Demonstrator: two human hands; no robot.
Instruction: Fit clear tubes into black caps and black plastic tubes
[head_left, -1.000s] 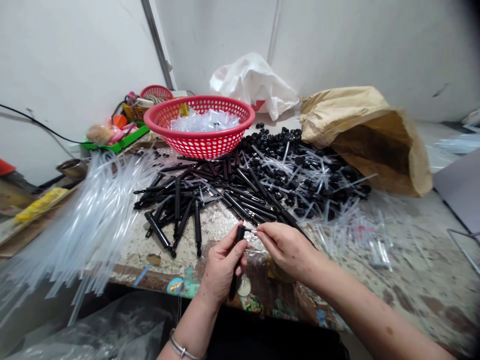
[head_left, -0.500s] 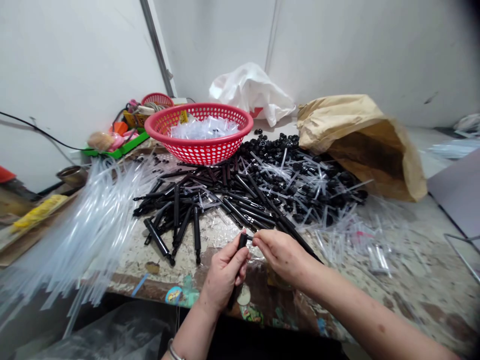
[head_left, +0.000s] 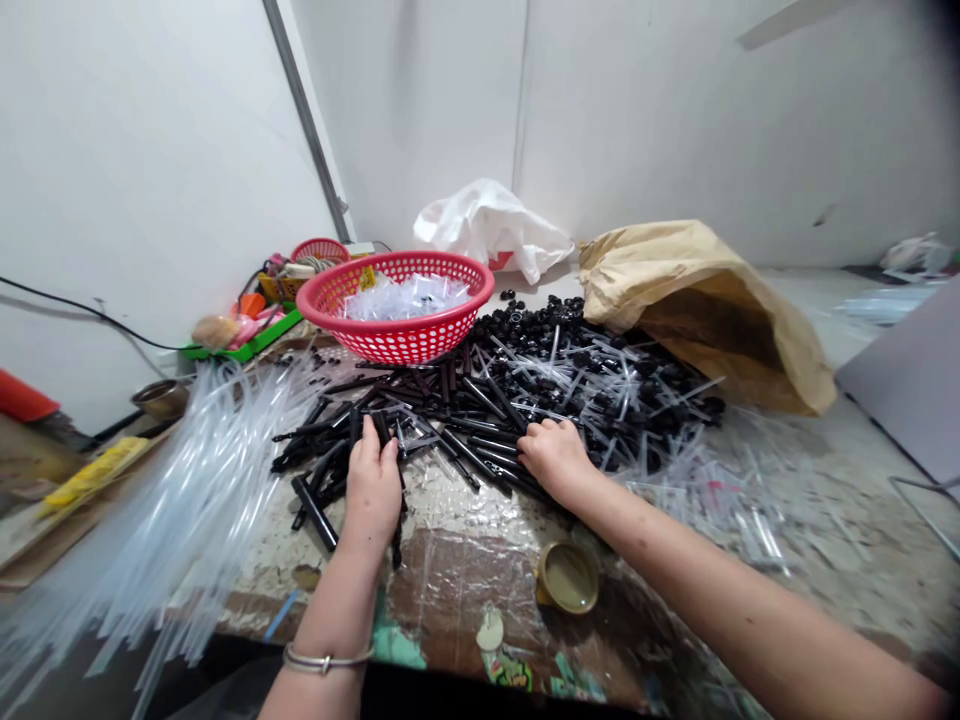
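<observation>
My left hand [head_left: 373,482] rests on the left part of a heap of black plastic tubes [head_left: 491,440]. Its fingers are closed round a black tube [head_left: 382,426], whose end sticks out past the fingertips. My right hand [head_left: 556,458] reaches into the right side of the heap with its fingers curled down; what they grip, if anything, is hidden beneath them. Just beyond that hand lie small black fittings [head_left: 517,318], many mixed with thin clear tubes [head_left: 616,382].
A red perforated basket [head_left: 397,345] of clear pieces stands behind the heap. Long clear tubes [head_left: 187,500] hang over the left table edge. A brown paper bag [head_left: 675,262] lies open at the back right. A small round cup [head_left: 570,577] sits near the front edge.
Both hands were together near the front edge, working on a black tube and a thin black piece. They have parted and moved forward, left and right, onto the heap. The view has tilted up.
</observation>
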